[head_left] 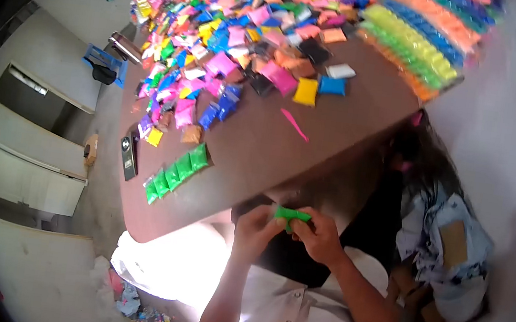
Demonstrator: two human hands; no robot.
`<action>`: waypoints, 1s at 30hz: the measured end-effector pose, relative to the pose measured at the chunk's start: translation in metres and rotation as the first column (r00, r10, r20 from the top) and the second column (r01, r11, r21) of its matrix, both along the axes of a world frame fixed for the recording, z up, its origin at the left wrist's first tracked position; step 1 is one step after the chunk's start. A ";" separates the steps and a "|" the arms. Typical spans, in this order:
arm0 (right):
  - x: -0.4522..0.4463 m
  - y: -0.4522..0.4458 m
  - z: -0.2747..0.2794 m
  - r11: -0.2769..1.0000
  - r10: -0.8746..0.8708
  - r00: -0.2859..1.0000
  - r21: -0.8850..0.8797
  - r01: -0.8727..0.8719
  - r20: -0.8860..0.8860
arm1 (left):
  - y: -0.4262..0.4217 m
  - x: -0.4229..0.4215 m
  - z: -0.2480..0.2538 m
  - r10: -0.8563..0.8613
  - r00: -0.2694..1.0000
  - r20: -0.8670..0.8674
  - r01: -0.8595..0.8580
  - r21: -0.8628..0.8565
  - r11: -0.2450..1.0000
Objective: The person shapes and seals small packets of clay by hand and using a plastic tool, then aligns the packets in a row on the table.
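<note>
Both my hands hold one small green packet [292,215] over my lap, just off the table's front edge. My left hand [254,231] pinches its left end between thumb and fingers. On the other end, my right hand [319,237] is closed with the thumb pressed underneath. Part of the packet is hidden by my fingers. Nearby on the table lies a joined row of green packets [176,174], slightly overlapping one another. A thin pink strip [294,125] rests farther right on the tabletop.
A big heap of many-coloured packets [235,41] covers the back of the brown table [252,154]. Strips of packets in rows [417,39] lie at the back right. A dark phone [129,156] lies at the left edge. Bags and cardboard [448,251] stand on the floor at right.
</note>
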State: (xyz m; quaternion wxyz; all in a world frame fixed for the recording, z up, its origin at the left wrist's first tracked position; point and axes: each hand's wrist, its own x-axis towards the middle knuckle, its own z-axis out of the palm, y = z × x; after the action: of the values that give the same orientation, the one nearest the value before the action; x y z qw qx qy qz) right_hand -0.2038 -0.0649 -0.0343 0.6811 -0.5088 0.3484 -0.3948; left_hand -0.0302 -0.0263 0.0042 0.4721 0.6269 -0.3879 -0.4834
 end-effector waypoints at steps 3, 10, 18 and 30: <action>-0.003 0.009 -0.009 0.997 0.045 0.996 0.054 -0.048 0.071 | 0.008 -0.006 -0.001 -0.003 0.987 -0.163 -0.004 -0.046 0.999; -0.002 0.017 -0.018 0.998 0.049 0.995 0.033 -0.053 0.088 | 0.017 -0.005 -0.013 0.034 0.999 -0.015 -0.035 -0.061 0.998; -0.011 0.018 -0.021 0.997 0.082 0.996 0.009 -0.083 0.041 | 0.025 -0.008 -0.022 0.004 0.996 -0.092 -0.001 0.025 1.000; -0.017 0.017 -0.025 0.996 0.078 0.997 -0.050 -0.078 -0.007 | 0.028 -0.004 -0.030 -0.032 0.996 -0.085 0.034 0.016 0.999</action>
State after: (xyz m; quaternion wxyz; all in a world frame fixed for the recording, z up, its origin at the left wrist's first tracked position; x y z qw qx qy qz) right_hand -0.2212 -0.0481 -0.0589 0.6821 -0.5401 0.3198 -0.3753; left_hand -0.0339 0.0021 -0.0261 0.4746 0.6034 -0.3734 -0.5209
